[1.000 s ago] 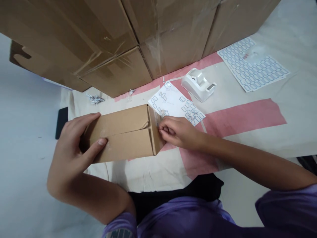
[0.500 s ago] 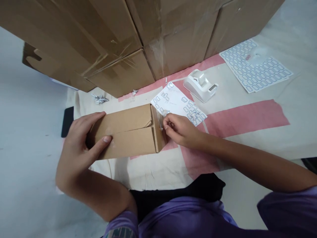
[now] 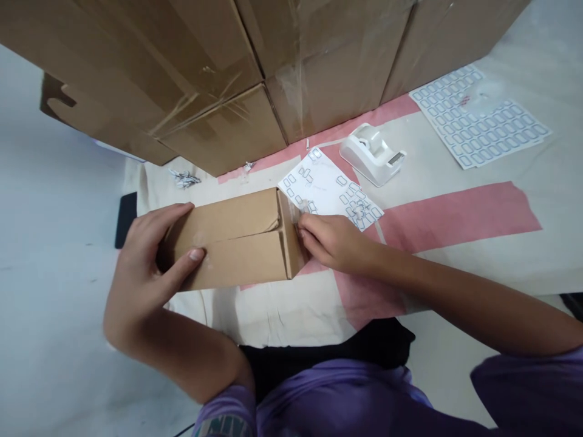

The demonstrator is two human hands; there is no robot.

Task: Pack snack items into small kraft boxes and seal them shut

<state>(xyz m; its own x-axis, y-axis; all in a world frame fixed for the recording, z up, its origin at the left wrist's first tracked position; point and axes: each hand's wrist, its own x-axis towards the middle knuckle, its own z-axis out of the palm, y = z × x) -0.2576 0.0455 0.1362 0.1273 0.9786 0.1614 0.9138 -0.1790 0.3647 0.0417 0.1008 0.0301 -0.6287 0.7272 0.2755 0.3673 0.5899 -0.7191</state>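
Observation:
A small brown cardboard box [image 3: 237, 243] lies on the cloth-covered table, a seam running along its top. My left hand [image 3: 152, 261] grips its left end, thumb on top and fingers over the far side. At the box's right end, my right hand [image 3: 330, 241] is closed, its curled fingertips against the end face. Clear tape seems to show on that face; what the fingers pinch, if anything, is hidden. Just beyond my right hand lies a white label sheet [image 3: 328, 179] with scattered blue-edged stickers.
Large taped cartons [image 3: 328, 79] stand stacked along the back. A white tape dispenser [image 3: 372, 155] sits right of centre. Further right are more label sheets [image 3: 483, 121]. Crumpled scraps [image 3: 184, 178] lie at back left, and a dark flat object [image 3: 126, 220] is at the left edge.
My right fingertips have pressed slightly closer to the box's end face, and the hand has turned a little. My left hand and the box hold still; the view has shifted slightly.

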